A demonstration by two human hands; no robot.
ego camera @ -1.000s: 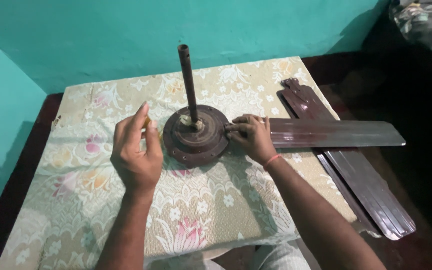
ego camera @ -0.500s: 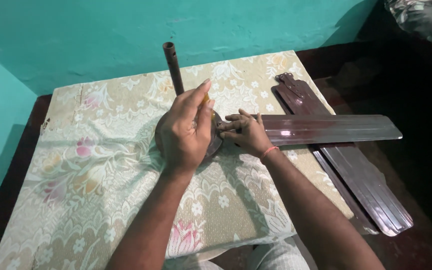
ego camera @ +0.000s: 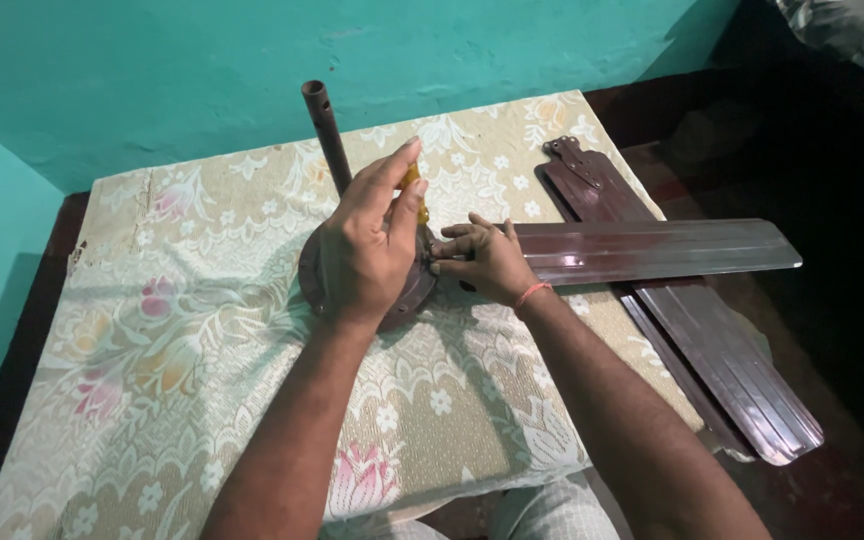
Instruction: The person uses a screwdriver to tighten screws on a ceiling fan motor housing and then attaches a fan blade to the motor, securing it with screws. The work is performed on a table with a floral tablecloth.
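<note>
while my left hand (ego camera: 367,255) hovers over the round brown fan motor (ego camera: 407,292), its thumb and fingers are pinched shut on a small yellow tool (ego camera: 413,186), the yellow tip poking up and away from me just beyond my fingertips. my right hand (ego camera: 485,262) lies flat with fingers loosely spread, pressing down the near end of a dark brown fan blade (ego camera: 652,250) where it meets the motor's rim; it grips nothing. from that hand the blade's long axis runs straight out to my right, its far tip hanging off the cloth-covered table (ego camera: 202,330). the motor's rod (ego camera: 326,136) stands up past my left fingers, tilted slightly leftward. two more blades (ego camera: 712,350) lie stacked under the held one, crossing it at an angle, running from beyond my right hand back toward me on the right.
</note>
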